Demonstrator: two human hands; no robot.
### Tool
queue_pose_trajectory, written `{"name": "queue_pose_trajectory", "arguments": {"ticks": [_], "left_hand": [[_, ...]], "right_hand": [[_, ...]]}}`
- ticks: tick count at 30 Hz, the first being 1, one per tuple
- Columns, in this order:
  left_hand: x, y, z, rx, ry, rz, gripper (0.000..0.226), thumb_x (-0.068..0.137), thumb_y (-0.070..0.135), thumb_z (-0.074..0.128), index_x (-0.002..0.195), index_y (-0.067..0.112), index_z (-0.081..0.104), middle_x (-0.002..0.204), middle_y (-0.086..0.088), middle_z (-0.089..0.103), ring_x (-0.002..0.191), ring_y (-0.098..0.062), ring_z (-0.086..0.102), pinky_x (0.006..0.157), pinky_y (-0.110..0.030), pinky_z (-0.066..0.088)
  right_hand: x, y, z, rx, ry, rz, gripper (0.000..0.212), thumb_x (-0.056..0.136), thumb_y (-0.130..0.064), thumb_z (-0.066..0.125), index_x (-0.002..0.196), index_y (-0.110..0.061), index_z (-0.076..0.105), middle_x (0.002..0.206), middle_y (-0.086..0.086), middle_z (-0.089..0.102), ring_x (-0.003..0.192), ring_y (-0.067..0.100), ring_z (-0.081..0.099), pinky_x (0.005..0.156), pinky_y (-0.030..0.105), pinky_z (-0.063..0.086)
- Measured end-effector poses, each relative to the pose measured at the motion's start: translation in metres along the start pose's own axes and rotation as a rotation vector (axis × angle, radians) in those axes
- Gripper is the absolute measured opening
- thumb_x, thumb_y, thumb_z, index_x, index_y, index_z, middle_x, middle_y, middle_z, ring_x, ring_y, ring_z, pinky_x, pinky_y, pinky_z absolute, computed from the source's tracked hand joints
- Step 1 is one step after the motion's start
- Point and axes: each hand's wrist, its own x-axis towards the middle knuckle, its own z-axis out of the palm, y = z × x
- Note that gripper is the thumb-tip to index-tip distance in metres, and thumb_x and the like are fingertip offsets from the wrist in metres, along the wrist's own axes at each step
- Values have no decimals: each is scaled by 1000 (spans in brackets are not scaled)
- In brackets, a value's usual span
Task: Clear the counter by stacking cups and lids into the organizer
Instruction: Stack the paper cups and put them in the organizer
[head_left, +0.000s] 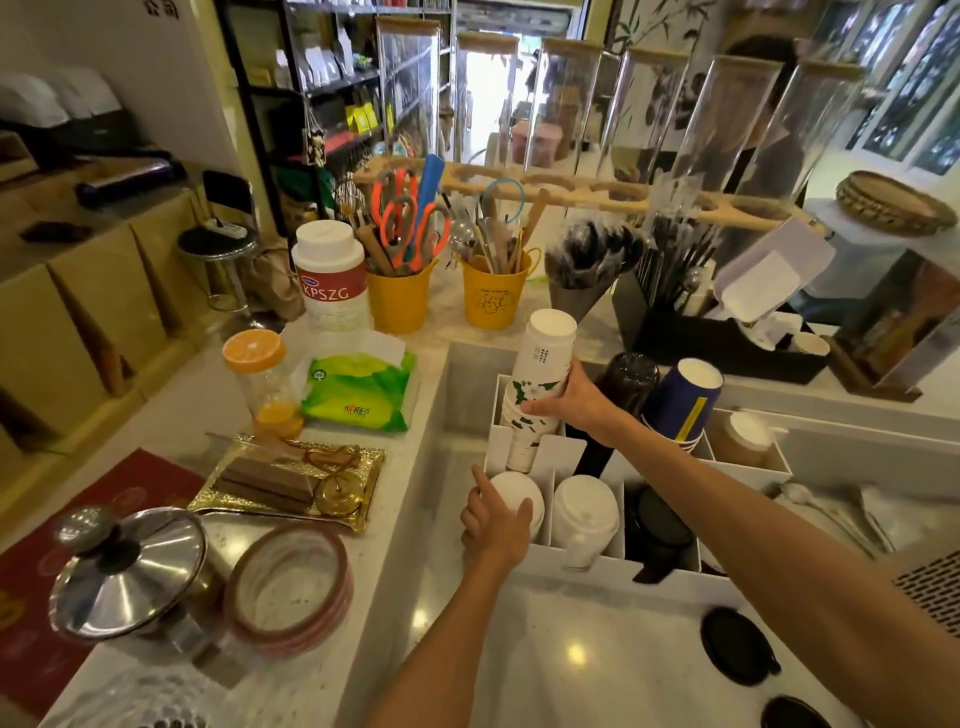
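A white organizer (571, 564) with divided slots stands on the pale counter. My right hand (569, 402) grips a tall stack of white paper cups with green print (543, 364) standing upside down in the back left slot. My left hand (496, 525) rests on a stack of white lids (519, 493) in the front left slot. More white lids (584, 514) fill the slot beside it, and black lids (662, 522) the one after. A stack of dark blue cups (683, 400) and a dark cup stack (628, 379) stand in the back slots. Two black lids (737, 647) lie loose on the counter.
Left of the organizer sit a steel pot (130, 571), a roll of tape (291, 587), a gold tray (291, 480), green wipes (358, 389) and a jar with an orange lid (257, 374). Yellow utensil pots (493, 296) and a black straw holder (722, 338) stand behind.
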Motion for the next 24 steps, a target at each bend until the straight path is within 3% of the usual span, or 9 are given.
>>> {"name": "queue_pose_trajectory", "arguments": {"ticks": [11, 19, 24], "left_hand": [[2, -1, 2, 39, -8, 3, 95, 89, 57, 50, 150, 25, -16, 157, -8, 17, 140, -33, 23, 109, -52, 30], [2, -2, 3, 44, 2, 6, 95, 89, 57, 49, 150, 25, -15, 157, -8, 17, 140, -33, 22, 109, -53, 30], [2, -2, 4, 51, -2, 12, 95, 89, 58, 49, 150, 24, -15, 157, -8, 16, 140, -32, 22, 109, -54, 31]], "right_hand": [[2, 4, 2, 59, -53, 65, 104, 76, -4, 80, 148, -16, 6, 147, 9, 40, 136, 29, 40, 111, 52, 37], [-2, 9, 10, 62, -5, 61, 97, 80, -10, 78, 148, -15, 9, 146, 9, 42, 134, 28, 42, 106, 48, 42], [0, 6, 4, 59, -69, 81, 97, 81, -6, 75, 150, -14, 7, 149, 9, 39, 137, 29, 39, 106, 45, 39]]}}
